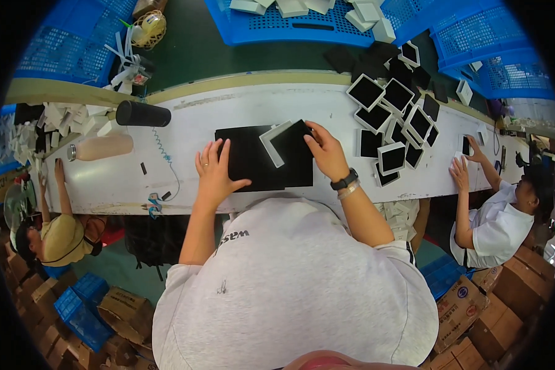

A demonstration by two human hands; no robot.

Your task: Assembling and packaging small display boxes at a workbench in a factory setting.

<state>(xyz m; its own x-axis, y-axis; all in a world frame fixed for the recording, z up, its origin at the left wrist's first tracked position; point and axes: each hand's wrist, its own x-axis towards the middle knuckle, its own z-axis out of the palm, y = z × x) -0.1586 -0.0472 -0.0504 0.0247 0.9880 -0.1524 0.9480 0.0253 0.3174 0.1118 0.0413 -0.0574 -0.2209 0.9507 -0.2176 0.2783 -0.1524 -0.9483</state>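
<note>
In front of me on the white table lies a large flat black sheet or pad (253, 176). Over its far right part is a small shallow box (268, 149) with white sides and a black face, tilted at an angle. My right hand (330, 154) pinches that box at its right edge between thumb and fingers. My left hand (214, 176) lies on the left edge of the black sheet, fingers spread and thumb pointing right, holding nothing. Right of my right hand, white-rimmed boxes with black insides (391, 157) are heaped loosely.
Left on the table are a black cylinder (143, 114), a pinkish bottle (103, 148), and blue-handled snips (155, 203) on a coiled cord. A blue crate (271, 31) of white boxes stands beyond. Other people work at both ends; cardboard boxes (126, 308) stand behind.
</note>
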